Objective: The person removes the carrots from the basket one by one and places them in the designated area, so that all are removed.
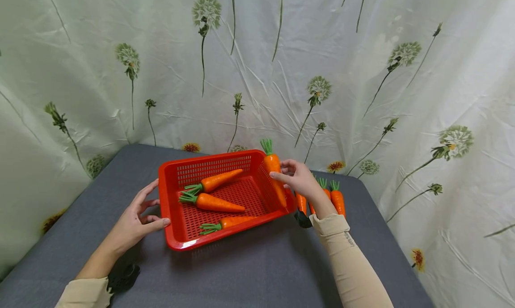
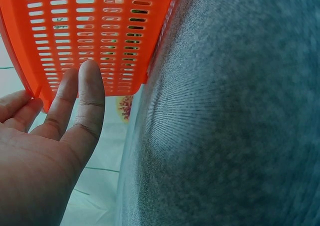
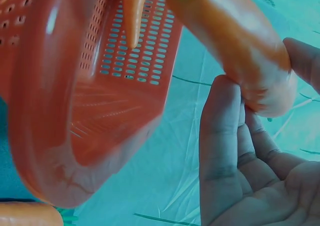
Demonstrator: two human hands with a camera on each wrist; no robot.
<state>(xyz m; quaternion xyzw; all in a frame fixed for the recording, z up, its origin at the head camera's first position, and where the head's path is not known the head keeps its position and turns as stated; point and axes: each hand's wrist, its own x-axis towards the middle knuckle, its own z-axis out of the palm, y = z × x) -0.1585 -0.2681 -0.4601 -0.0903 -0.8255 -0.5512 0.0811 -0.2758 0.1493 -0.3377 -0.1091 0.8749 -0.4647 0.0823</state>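
Note:
An orange carrot (image 1: 275, 176) with a green top hangs over the right end of a red basket (image 1: 177, 244), top upward and tip pointing down. My right hand (image 1: 299, 178) pinches it between thumb and fingers, which the right wrist view shows at the carrot's thick end (image 3: 260, 56). At the basket's left side is my left hand (image 1: 134, 218), fingers spread and fairly straight. Its thumb touches the rim, and in the left wrist view its fingertips (image 2: 91, 71) are against the slotted wall (image 2: 95, 31). Inside the basket lie a carrot (image 1: 221, 179), another carrot (image 1: 219, 204) and a partly hidden carrot (image 1: 237, 221).
Several more carrots (image 1: 338, 200) lie right of the basket, partly covered by my right forearm. A grey cloth (image 1: 241, 272) covers the table. Behind it hangs a pale curtain (image 1: 257, 75) with dandelion prints.

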